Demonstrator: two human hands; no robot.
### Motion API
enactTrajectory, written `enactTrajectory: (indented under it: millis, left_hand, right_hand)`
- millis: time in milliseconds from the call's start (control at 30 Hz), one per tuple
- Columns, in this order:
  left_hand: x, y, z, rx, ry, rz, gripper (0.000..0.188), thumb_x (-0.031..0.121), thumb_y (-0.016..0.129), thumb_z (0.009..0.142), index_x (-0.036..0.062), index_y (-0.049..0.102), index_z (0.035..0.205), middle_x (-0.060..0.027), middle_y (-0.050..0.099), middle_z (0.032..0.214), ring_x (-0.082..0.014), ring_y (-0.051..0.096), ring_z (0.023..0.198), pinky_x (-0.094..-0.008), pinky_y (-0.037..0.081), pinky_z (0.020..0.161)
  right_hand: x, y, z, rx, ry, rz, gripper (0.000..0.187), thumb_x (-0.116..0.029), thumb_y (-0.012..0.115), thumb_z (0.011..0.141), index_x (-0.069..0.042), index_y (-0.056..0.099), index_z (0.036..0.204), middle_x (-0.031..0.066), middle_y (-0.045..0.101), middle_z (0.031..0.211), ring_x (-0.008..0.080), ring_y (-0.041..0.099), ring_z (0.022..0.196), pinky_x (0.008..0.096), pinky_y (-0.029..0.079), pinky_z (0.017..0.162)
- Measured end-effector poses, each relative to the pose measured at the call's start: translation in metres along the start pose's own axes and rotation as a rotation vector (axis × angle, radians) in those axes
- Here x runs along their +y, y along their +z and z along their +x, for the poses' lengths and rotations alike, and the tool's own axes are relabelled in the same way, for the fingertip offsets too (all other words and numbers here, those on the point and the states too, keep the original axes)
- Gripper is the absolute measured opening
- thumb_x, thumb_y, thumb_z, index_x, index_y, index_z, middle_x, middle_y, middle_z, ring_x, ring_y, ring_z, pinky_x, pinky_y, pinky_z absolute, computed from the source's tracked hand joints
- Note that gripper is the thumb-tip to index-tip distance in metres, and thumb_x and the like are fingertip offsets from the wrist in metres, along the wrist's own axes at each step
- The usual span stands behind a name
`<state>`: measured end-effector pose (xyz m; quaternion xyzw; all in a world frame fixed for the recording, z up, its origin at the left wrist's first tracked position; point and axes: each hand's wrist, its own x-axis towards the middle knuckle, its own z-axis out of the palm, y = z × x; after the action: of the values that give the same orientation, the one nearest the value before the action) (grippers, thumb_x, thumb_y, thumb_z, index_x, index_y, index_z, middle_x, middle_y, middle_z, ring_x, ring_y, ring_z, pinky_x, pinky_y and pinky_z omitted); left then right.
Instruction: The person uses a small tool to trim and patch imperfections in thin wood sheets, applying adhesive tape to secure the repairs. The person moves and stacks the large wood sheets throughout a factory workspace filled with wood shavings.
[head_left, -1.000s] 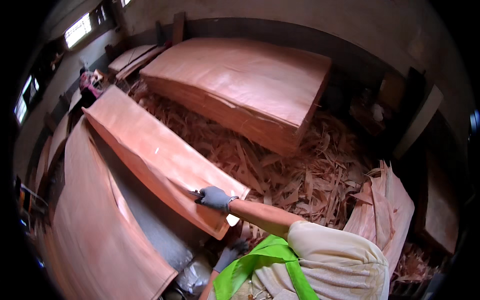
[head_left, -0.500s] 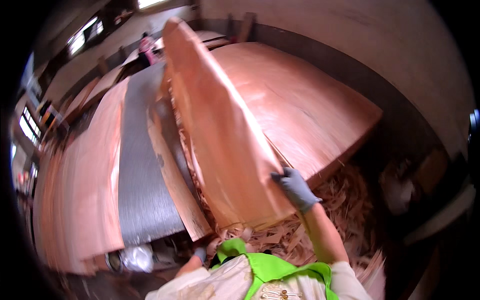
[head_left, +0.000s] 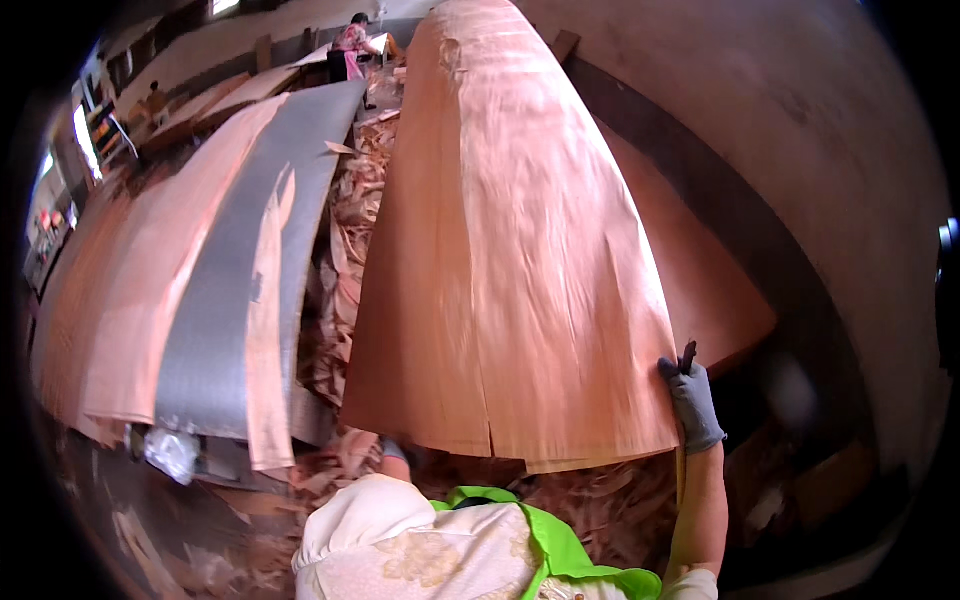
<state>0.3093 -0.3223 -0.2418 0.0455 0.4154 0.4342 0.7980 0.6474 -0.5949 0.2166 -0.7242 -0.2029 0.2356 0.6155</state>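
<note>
A long reddish wood veneer sheet [head_left: 560, 300] stretches away in front of me, with a short split at its near edge. My right hand [head_left: 693, 405], in a grey glove, is closed on the sheet's near right corner. A short dark piece [head_left: 687, 357] sticks up from that same hand; its kind I cannot make out. My left hand [head_left: 394, 458] is down by the sheet's near left edge, mostly hidden beneath it, so its fingers do not show. Under the held sheet, at the right, lies a stack of veneer [head_left: 690, 250].
To the left stands a table with a grey top [head_left: 215, 330], bearing veneer sheets [head_left: 165, 290] and a narrow veneer strip [head_left: 268, 340]. Veneer scraps [head_left: 350, 270] litter the floor between. A clear plastic bag [head_left: 172, 455] sits under the table. Another person [head_left: 352, 45] works far off.
The veneer sheet has swung from a steep tilt to lying broad and flatter over the right stack. My right hand has moved right with its corner. My view has shifted too.
</note>
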Motion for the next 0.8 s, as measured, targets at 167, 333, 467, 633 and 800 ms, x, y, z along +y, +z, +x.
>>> enactTrajectory:
  millis: [167, 333, 467, 633, 800]
  left_hand:
    - [-0.065, 0.055, 0.027, -0.005, 0.167, -0.191, 0.056, 0.05, 0.04, 0.091, 0.0115, 0.045, 0.132, -0.0074, 0.048, 0.134, -0.0264, 0.043, 0.123, -0.0394, 0.032, 0.104]
    - [-0.046, 0.102, 0.019, 0.036, 0.35, -0.1, 0.058, 0.049, 0.045, 0.089, 0.0066, 0.048, 0.129, -0.0085, 0.05, 0.131, -0.0283, 0.046, 0.119, -0.0422, 0.033, 0.102]
    - [-0.05, 0.221, -0.036, -0.037, 0.417, -0.046, 0.052, 0.042, 0.051, 0.088, 0.0046, 0.05, 0.125, -0.0115, 0.054, 0.125, -0.0275, 0.05, 0.114, -0.0413, 0.039, 0.097]
    - [-0.081, 0.299, -0.081, -0.012, 0.758, 0.148, 0.048, 0.015, 0.061, 0.083, 0.0024, 0.047, 0.127, -0.0101, 0.054, 0.122, -0.0252, 0.054, 0.108, -0.0369, 0.045, 0.09]
    - [-0.168, 0.358, -0.128, -0.093, 0.866, 0.227, 0.051, 0.002, 0.061, 0.081, 0.0015, 0.044, 0.129, -0.009, 0.052, 0.124, -0.0229, 0.052, 0.11, -0.0342, 0.043, 0.091]
  right_hand:
    - [0.008, -0.127, 0.096, 0.038, -0.059, -0.245, 0.016, -0.016, 0.062, 0.086, 0.0, 0.063, 0.088, -0.0047, 0.054, 0.07, 0.0047, 0.046, 0.059, 0.0226, 0.039, 0.053]
    - [0.024, -0.206, 0.178, 0.032, -0.11, -0.318, 0.015, -0.016, 0.064, 0.085, -0.002, 0.064, 0.082, -0.0054, 0.053, 0.066, 0.0042, 0.044, 0.058, 0.0241, 0.036, 0.051]
    - [0.027, -0.28, 0.233, 0.075, -0.155, -0.469, 0.017, -0.015, 0.065, 0.083, 0.002, 0.064, 0.087, -0.002, 0.057, 0.073, 0.0071, 0.047, 0.066, 0.0262, 0.04, 0.058]
    - [0.031, -0.367, 0.322, 0.054, -0.27, -0.555, 0.023, -0.013, 0.065, 0.082, 0.006, 0.063, 0.094, 0.0043, 0.064, 0.077, 0.0104, 0.052, 0.07, 0.0281, 0.044, 0.063]
    - [0.048, -0.472, 0.395, 0.137, -0.35, -0.966, 0.025, -0.022, 0.067, 0.079, 0.001, 0.061, 0.083, 0.0173, 0.061, 0.071, 0.0276, 0.06, 0.067, 0.0369, 0.046, 0.061]
